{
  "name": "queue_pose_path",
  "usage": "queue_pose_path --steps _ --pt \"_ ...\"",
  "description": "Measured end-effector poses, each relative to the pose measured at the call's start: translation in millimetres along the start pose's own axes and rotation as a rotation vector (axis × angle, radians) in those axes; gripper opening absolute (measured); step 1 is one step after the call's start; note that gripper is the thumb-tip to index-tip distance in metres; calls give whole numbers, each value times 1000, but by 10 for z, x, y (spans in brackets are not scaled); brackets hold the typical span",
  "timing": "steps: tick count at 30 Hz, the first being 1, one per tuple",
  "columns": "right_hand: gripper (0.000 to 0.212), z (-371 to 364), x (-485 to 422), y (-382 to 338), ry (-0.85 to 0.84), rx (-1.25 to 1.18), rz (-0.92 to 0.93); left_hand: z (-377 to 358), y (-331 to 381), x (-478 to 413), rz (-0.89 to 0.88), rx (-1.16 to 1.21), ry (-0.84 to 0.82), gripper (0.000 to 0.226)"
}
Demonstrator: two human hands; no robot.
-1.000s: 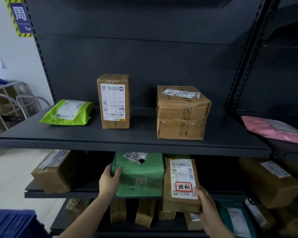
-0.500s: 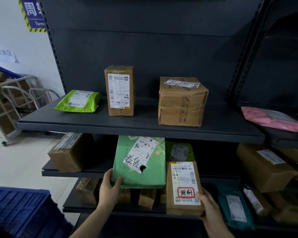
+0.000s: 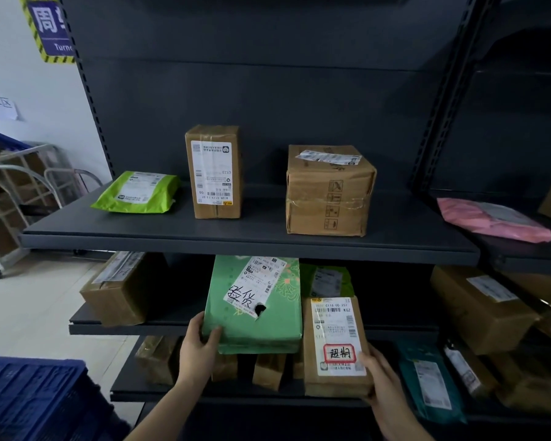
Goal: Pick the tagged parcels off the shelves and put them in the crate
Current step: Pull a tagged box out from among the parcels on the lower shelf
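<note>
The green parcel (image 3: 255, 310) is a flat, glossy rectangular box with a floral print, a wrinkled white label and a small dark hole torn in its face. Touching the green parcel's right side is a slim brown carton (image 3: 334, 345), cardboard under shiny tape, whose white label carries a red-framed tag. Well down and left of the green parcel sits the blue crate (image 3: 29, 399) of ribbed plastic. The left hand (image 3: 199, 348) grips the green parcel's lower left corner, thumb curled onto its face. The right hand (image 3: 379, 377) clasps the carton's lower right edge, thumb on the label.
</note>
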State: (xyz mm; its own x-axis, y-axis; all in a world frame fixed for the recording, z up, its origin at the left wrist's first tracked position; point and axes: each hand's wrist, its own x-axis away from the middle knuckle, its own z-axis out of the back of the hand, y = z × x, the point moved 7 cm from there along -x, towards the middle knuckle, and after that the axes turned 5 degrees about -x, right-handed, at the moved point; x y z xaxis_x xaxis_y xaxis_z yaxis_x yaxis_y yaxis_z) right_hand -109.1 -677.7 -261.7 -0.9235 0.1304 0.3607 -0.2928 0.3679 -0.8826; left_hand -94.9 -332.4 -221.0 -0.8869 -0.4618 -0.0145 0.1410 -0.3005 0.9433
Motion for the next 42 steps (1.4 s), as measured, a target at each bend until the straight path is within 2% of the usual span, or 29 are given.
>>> queue_pose_path --steps 12,15,18,21,24,29,31,32,35,42 --pt "24 -196 -235 -305 18 -11 47 -135 358 -438 13 -61 -15 34" --pt "24 -72 -246 -328 55 -18 44 -155 441 -468 -6 -194 30 47" --pt "28 194 -234 -338 110 -29 30 -231 653 -280 -188 -373 103 52" --pt "35 467 -234 -362 152 -30 11 -521 855 13 -419 -532 44 50" --pt "37 659 -240 -397 148 -21 -2 -854 968 331 -574 -616 -27 48" --pt "28 979 -313 -474 128 -17 -43 -1460 981 748 -665 -806 -228 48" --pt "23 1095 -375 -524 128 -9 -54 -1647 985 822 -717 -865 -228 50" --pt "22 1130 -406 -542 130 -4 -57 -1722 975 843 -721 -875 -234 51" --pt "27 1276 -529 -624 124 8 -70 -2057 888 747 -570 -928 -314 54" --pt "32 1316 -956 -729 112 22 -103 -2499 752 242 -310 -1018 -344 56"
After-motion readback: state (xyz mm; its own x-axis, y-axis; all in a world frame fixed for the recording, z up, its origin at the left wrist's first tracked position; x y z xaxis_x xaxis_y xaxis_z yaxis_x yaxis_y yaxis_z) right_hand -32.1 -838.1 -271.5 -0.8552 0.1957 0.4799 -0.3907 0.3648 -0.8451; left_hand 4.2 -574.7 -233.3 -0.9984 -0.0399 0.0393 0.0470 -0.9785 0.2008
